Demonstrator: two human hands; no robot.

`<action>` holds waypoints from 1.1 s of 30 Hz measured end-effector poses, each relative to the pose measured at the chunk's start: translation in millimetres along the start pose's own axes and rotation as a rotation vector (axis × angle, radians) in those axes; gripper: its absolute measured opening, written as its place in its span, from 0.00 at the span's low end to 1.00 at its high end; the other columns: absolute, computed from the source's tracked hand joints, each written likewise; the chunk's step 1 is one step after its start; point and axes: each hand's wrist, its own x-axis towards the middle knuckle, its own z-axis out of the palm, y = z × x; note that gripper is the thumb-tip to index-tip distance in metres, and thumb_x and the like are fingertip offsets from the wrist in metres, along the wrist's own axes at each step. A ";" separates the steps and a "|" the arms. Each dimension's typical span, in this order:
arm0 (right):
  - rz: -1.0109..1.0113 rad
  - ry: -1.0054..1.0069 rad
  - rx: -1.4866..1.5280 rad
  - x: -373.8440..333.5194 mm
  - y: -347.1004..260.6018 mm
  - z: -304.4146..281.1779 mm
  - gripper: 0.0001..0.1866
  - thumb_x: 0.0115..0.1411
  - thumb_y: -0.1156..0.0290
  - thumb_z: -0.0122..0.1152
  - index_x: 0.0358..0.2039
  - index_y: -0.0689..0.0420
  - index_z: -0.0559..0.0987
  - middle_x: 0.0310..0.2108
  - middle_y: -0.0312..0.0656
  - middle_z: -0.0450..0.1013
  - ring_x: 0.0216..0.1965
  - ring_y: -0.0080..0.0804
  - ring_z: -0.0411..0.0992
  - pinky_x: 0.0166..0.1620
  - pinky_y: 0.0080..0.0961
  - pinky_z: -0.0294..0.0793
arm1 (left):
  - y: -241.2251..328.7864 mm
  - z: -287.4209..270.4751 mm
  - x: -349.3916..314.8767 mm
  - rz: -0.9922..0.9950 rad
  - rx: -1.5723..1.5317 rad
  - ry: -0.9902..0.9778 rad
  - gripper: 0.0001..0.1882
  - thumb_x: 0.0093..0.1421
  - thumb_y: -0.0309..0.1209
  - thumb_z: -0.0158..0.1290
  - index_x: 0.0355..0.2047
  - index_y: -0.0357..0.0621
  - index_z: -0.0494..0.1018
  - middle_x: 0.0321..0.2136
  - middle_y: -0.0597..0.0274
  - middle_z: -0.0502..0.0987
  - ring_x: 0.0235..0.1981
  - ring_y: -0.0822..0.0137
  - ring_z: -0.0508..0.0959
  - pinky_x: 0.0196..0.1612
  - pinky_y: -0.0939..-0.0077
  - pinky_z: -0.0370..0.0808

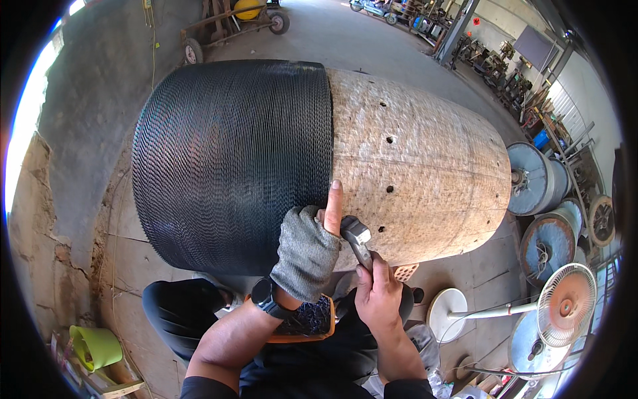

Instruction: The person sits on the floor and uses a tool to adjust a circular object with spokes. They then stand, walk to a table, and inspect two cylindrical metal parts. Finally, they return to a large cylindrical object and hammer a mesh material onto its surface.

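Observation:
A big wooden drum (425, 153) lies on its side before me, pale and worn, with small dark holes. Its left part is wrapped in a tightly packed black ridged winding (232, 159) that looks like toothed wire. My left hand (309, 249), in a grey fingerless glove, rests at the winding's right edge. Its bare index finger is stretched out along that edge; the other fingers are mostly hidden. Just to the right, my right hand (380, 289) is closed round the handle of a hammer (357, 236), head up beside the left hand and close to the wood.
Between my legs sits an orange container (319, 338) of small dark pieces. A white fan (565, 304) leans at the right, near several metal spools (546, 249). A green bucket (96, 347) stands at lower left. A wheeled cart (232, 26) is beyond the drum.

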 end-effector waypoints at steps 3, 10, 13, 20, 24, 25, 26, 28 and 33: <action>-0.036 0.074 0.060 -0.4 1.1 0.6 0.17 0.66 0.68 0.61 0.51 0.62 0.72 0.32 0.51 0.77 0.27 0.53 0.78 0.28 0.41 0.77 | -2.6 5.1 1.4 0.021 -0.007 -0.007 0.45 0.55 0.23 0.57 0.72 0.34 0.51 0.27 0.51 0.75 0.28 0.50 0.75 0.35 0.57 0.74; -0.040 0.062 0.058 -4.5 2.7 3.8 0.17 0.65 0.68 0.61 0.50 0.63 0.72 0.30 0.51 0.76 0.26 0.55 0.76 0.28 0.43 0.76 | -4.1 7.0 1.9 0.086 -0.004 0.071 0.45 0.55 0.21 0.56 0.72 0.33 0.49 0.24 0.51 0.74 0.24 0.53 0.76 0.29 0.60 0.74; -0.002 0.009 0.010 -4.0 4.4 7.9 0.17 0.65 0.69 0.61 0.50 0.63 0.72 0.31 0.51 0.76 0.26 0.55 0.77 0.28 0.42 0.76 | -6.0 5.3 3.8 0.053 -0.027 0.021 0.45 0.55 0.20 0.55 0.72 0.33 0.49 0.23 0.51 0.74 0.23 0.52 0.76 0.28 0.59 0.74; 0.023 0.019 0.042 -6.6 1.4 7.9 0.17 0.64 0.71 0.61 0.51 0.62 0.72 0.30 0.54 0.76 0.28 0.57 0.77 0.29 0.42 0.76 | -6.5 6.1 2.6 0.090 -0.031 0.080 0.47 0.53 0.20 0.57 0.72 0.32 0.48 0.22 0.51 0.73 0.23 0.52 0.76 0.26 0.60 0.73; 0.081 0.032 0.105 -11.9 10.0 7.0 0.18 0.65 0.72 0.60 0.52 0.65 0.72 0.31 0.55 0.76 0.28 0.58 0.77 0.30 0.41 0.77 | -6.9 0.0 -2.0 0.057 -0.193 0.071 0.50 0.49 0.21 0.62 0.70 0.27 0.49 0.34 0.50 0.76 0.33 0.52 0.77 0.39 0.55 0.74; 0.091 0.051 0.135 -18.5 10.8 5.8 0.18 0.65 0.72 0.60 0.52 0.65 0.71 0.31 0.55 0.76 0.28 0.58 0.77 0.31 0.41 0.77 | -6.6 1.4 -7.9 0.090 -0.178 0.137 0.50 0.49 0.22 0.63 0.69 0.27 0.49 0.39 0.49 0.76 0.37 0.51 0.77 0.43 0.53 0.74; 0.102 0.069 0.165 -21.6 10.9 5.0 0.18 0.65 0.72 0.60 0.52 0.65 0.71 0.31 0.55 0.76 0.28 0.58 0.77 0.31 0.41 0.77 | -7.2 3.4 -13.7 0.124 -0.162 0.202 0.50 0.49 0.23 0.64 0.69 0.27 0.50 0.43 0.48 0.76 0.40 0.50 0.77 0.47 0.51 0.73; 0.075 0.064 0.157 -17.9 8.4 7.4 0.18 0.65 0.70 0.62 0.50 0.67 0.71 0.30 0.55 0.76 0.27 0.58 0.77 0.30 0.42 0.77 | -21.4 15.6 -30.1 0.230 -0.044 0.353 0.49 0.51 0.36 0.67 0.67 0.29 0.53 0.56 0.42 0.69 0.54 0.45 0.72 0.58 0.44 0.67; -0.043 0.093 0.126 -17.2 7.5 14.9 0.18 0.66 0.68 0.61 0.49 0.67 0.71 0.29 0.55 0.76 0.27 0.58 0.76 0.29 0.43 0.76 | -34.3 37.2 -54.4 0.102 0.118 0.280 0.38 0.58 0.39 0.61 0.63 0.31 0.61 0.62 0.39 0.66 0.61 0.43 0.69 0.62 0.40 0.65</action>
